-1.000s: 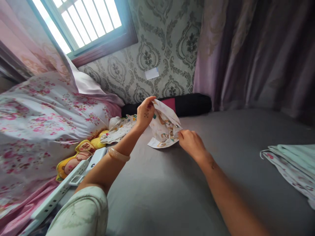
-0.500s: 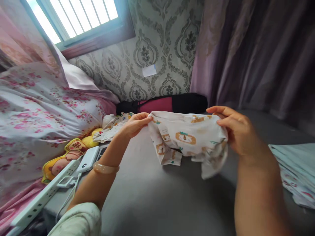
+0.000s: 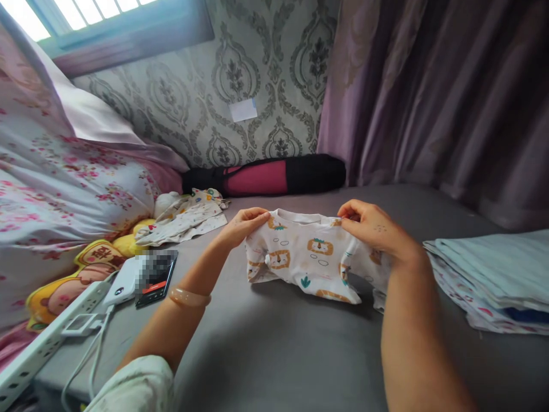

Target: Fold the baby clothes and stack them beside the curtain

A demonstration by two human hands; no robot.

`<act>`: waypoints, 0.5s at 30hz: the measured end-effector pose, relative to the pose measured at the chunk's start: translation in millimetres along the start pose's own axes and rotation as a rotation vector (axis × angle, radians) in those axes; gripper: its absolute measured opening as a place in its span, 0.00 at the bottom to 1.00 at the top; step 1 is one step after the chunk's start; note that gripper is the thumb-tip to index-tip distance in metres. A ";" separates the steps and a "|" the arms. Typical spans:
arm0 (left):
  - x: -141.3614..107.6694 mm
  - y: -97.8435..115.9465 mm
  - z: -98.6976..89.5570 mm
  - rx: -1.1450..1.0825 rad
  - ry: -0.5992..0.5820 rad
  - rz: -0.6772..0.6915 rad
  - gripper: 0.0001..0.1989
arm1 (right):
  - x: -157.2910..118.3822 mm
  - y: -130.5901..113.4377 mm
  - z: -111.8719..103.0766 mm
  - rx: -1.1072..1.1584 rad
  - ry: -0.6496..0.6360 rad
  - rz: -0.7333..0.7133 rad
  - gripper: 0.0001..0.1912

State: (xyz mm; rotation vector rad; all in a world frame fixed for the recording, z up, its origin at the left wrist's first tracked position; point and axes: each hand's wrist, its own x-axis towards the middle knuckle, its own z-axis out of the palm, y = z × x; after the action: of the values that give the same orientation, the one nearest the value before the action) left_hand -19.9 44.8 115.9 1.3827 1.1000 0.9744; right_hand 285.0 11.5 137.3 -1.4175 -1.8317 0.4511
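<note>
Lion-print shirt point(image 3: 301, 257), left grip point(image 3: 240, 225) pinching one shoulder, right grip point(image 3: 372, 225) opposite

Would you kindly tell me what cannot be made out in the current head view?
- Head view, lion-print shirt: its back, hidden by its front; the sleeve below the right hand, partly behind the right forearm.
- Head view, phone: part of its screen, blurred by pixelation.
- Head view, folded stack: cut off by the right edge.
- Head view, window: cut off by the top edge.
</note>
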 end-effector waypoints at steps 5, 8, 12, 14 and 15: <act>3.0 -9.4 -1.0 0.077 0.037 -0.016 0.19 | 6.8 5.2 14.8 0.028 -0.032 0.012 0.14; 2.1 -12.8 -3.0 0.086 0.033 -0.006 0.18 | 4.3 5.5 14.6 0.105 -0.089 0.038 0.12; -2.3 -12.3 -5.8 0.051 0.004 0.000 0.19 | -0.2 1.0 9.3 0.181 -0.189 0.114 0.19; -4.8 -10.9 -5.8 0.050 -0.001 0.007 0.19 | -0.2 -1.0 8.9 0.188 -0.193 0.125 0.19; -6.0 -10.1 -5.3 0.057 -0.001 0.009 0.19 | 0.4 -1.8 9.5 0.187 -0.186 0.122 0.18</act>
State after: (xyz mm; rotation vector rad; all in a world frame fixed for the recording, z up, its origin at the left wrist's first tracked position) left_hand -27.4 40.3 106.4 1.4348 1.1289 0.9556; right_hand 276.6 12.9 132.5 -1.4007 -1.7995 0.8185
